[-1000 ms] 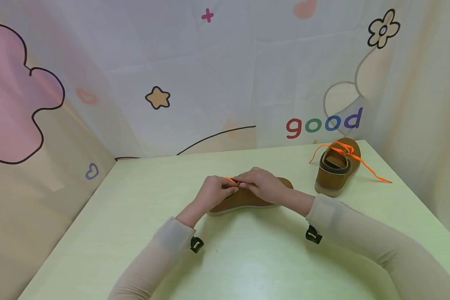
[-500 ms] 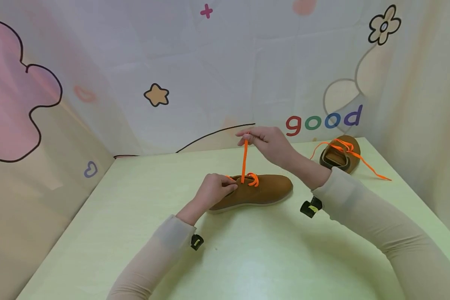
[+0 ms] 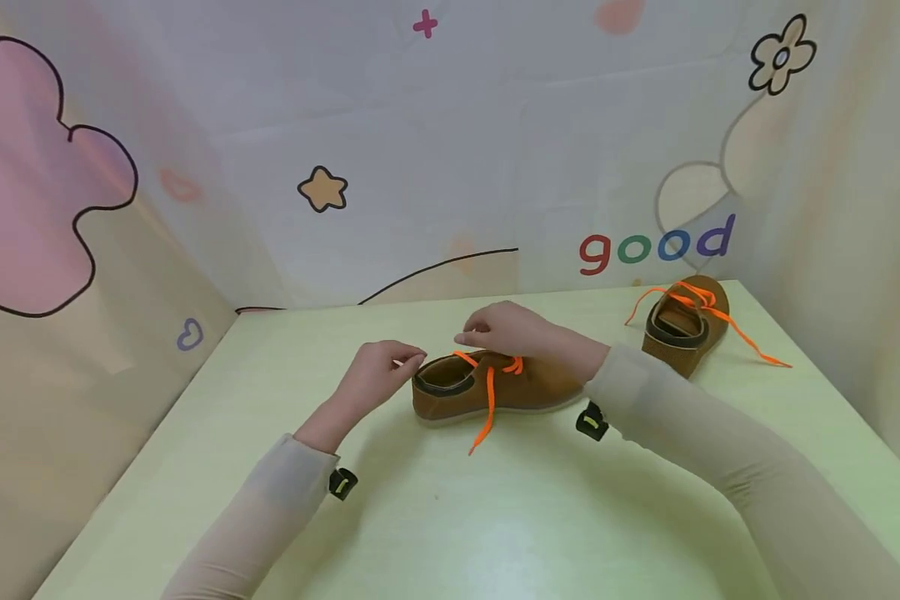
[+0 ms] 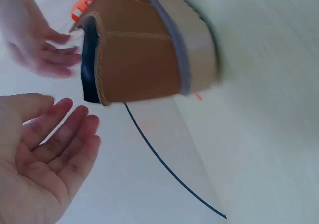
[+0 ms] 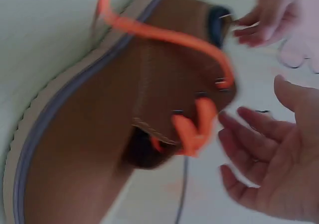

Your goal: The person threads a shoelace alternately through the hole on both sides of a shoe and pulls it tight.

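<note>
A brown shoe [image 3: 450, 406] with orange laces lies with its heel to the left and its toe partly hidden behind the right forearm. One lace end [image 3: 489, 408] hangs down its near side to the table; another orange strand [image 3: 465, 358] crosses the opening. My left hand [image 3: 375, 379] is just left of the heel, fingers loosely bent and holding nothing. In the left wrist view the palm of that left hand [image 4: 50, 154] faces the heel with a gap between. Above the laced part hovers my right hand [image 3: 510, 329], its relaxed fingers [image 5: 254, 139] beside the lace loops [image 5: 197, 127].
A second brown shoe [image 3: 675, 350] with loosely trailing orange laces stands at the back right of the pale green table [image 3: 450, 517]. Printed curtains [image 3: 420, 150] rise behind the table and along both sides.
My right hand pulled a lace upward, then let it go and came down; the lace end now falls over the shoe's near side. My left hand released the shoe and moved left.
</note>
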`<control>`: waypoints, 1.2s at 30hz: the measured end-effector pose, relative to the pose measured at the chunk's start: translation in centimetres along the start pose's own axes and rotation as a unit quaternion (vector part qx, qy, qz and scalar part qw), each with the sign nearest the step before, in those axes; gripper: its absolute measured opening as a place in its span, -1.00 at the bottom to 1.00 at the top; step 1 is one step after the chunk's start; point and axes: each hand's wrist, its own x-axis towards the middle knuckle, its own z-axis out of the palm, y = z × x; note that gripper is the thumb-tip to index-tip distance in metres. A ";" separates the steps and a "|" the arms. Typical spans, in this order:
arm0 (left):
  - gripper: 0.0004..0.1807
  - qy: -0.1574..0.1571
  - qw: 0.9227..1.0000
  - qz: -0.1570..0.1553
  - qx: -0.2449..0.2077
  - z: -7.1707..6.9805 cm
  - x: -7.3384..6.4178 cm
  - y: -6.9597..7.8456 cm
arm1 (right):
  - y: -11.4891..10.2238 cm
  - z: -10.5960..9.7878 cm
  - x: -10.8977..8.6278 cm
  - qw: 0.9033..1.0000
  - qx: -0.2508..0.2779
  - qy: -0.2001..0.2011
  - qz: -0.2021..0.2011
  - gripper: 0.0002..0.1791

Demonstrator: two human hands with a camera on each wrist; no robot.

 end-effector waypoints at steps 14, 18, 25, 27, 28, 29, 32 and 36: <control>-0.72 -0.100 0.994 0.000 0.041 1.4 1.3 -0.1 | 1.3 0.3 2.2 0.938 0.323 0.057 0.113 -0.63; -0.76 -0.115 0.992 -0.003 0.057 0.7 1.8 0.3 | 1.5 -2.9 1.0 0.894 0.416 0.115 0.116 -0.58; -0.75 -0.129 0.989 -0.020 0.071 0.0 2.0 0.4 | 2.0 -6.5 -1.3 0.851 0.475 0.189 0.120 -0.55; -0.75 -0.132 0.988 -0.019 0.082 -0.1 2.2 0.6 | 2.2 -6.7 -1.6 0.852 0.471 0.191 0.124 -0.55; -0.74 -0.134 0.987 -0.018 0.089 0.0 2.3 0.7 | 2.3 -6.8 -1.9 0.855 0.468 0.189 0.124 -0.54; -0.72 -0.137 0.986 -0.015 0.098 0.0 2.5 0.9 | 2.3 -6.7 -2.1 0.858 0.462 0.187 0.122 -0.54; -0.68 -0.143 0.982 -0.009 0.126 0.6 3.3 1.9 | 2.4 -6.5 -2.7 0.870 0.440 0.185 0.120 -0.54; -0.67 -0.138 0.981 0.010 0.137 2.1 4.5 3.6 | 2.5 -6.0 -3.3 0.888 0.411 0.177 0.107 -0.58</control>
